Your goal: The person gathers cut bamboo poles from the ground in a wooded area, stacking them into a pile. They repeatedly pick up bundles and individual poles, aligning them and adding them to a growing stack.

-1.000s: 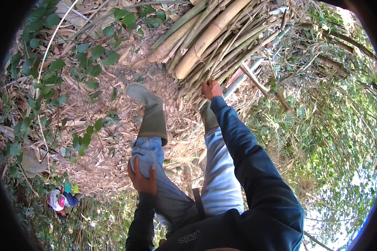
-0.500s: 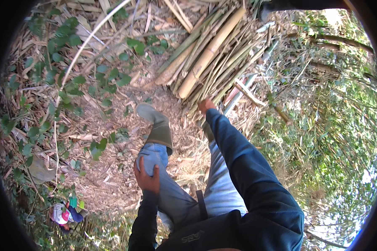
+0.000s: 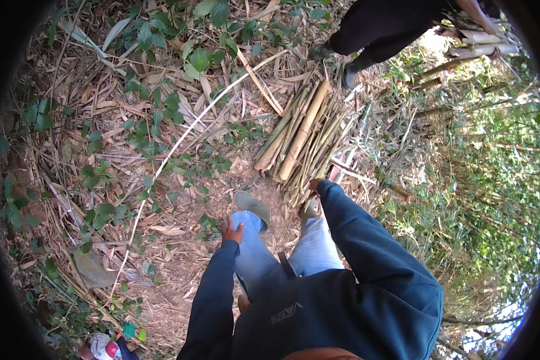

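Observation:
My left hand (image 3: 231, 230) rests on my left knee with its fingers spread on the blue jeans (image 3: 255, 264). My right arm stretches forward, and my right hand (image 3: 314, 185) is at the near end of a bundle of cut bamboo poles and thin sticks (image 3: 306, 135). That hand looks curled closed; its fingers are partly hidden, so whatever it grips does not show. A thick yellowish bamboo pole (image 3: 304, 129) lies on top of the bundle. My boots (image 3: 253, 208) are planted just short of the sticks.
Beyond the bundle, another person in dark trousers (image 3: 378, 27) holds several cut poles (image 3: 483, 45). A long pale stem (image 3: 189, 129) arcs across leaf litter on the left. Bamboo undergrowth (image 3: 474, 180) fills the right. Another person (image 3: 105, 347) is at the lower left.
The view has shifted, with the bundle now lower and smaller in it. More of the other person and the held poles shows. My left hand stays on my knee, my right by the bundle.

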`<state>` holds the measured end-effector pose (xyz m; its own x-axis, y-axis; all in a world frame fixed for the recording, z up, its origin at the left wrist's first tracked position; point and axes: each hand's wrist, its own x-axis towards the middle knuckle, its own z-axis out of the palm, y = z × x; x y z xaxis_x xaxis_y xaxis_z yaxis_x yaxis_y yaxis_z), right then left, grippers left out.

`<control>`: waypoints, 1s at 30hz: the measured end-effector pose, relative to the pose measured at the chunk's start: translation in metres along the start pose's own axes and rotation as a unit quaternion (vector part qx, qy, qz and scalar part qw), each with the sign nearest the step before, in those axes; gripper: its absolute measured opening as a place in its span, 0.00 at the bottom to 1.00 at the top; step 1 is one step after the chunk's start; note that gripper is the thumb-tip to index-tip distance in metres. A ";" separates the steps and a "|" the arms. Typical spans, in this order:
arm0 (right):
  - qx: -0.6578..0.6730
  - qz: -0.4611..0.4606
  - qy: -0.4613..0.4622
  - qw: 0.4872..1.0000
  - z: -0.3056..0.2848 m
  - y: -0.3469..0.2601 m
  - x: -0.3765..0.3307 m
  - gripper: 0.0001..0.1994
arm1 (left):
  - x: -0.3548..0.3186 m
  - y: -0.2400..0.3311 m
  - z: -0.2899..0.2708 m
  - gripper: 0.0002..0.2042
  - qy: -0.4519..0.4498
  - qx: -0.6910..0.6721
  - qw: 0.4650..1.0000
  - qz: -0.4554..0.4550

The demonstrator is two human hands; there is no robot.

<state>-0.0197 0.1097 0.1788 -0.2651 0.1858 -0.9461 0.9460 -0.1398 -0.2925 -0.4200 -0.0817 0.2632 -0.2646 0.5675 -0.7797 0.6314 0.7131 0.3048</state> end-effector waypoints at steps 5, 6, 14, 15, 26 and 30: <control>0.003 -0.187 0.145 0.972 0.026 -0.159 -0.090 0.20 | -0.036 -0.082 -0.049 0.36 -0.069 -0.051 0.992 0.095; 0.404 -0.035 0.137 0.904 0.038 -0.189 -0.127 0.21 | -0.050 -0.085 -0.053 0.34 -0.116 -0.077 0.989 0.054; 0.412 -0.111 0.191 0.884 0.130 -0.178 -0.263 0.19 | -0.096 -0.082 -0.102 0.23 -0.125 -0.138 0.982 0.036; 0.410 -0.109 0.214 0.880 0.142 -0.166 -0.262 0.19 | -0.085 -0.102 -0.108 0.22 -0.083 -0.180 0.975 0.097; 0.694 0.149 0.380 0.593 0.351 0.087 -0.345 0.13 | -0.149 -0.093 -0.099 0.19 -0.131 -0.048 0.988 0.063; 0.706 0.252 0.363 0.553 0.454 0.124 -0.374 0.13 | -0.145 -0.073 -0.103 0.18 -0.144 -0.032 0.987 0.069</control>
<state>0.1116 -0.4183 0.4336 0.5951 0.0475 -0.8022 -0.3597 -0.8769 -0.3188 -0.5031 -0.1736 0.4104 0.0446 0.5268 -0.8488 0.5966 0.6675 0.4455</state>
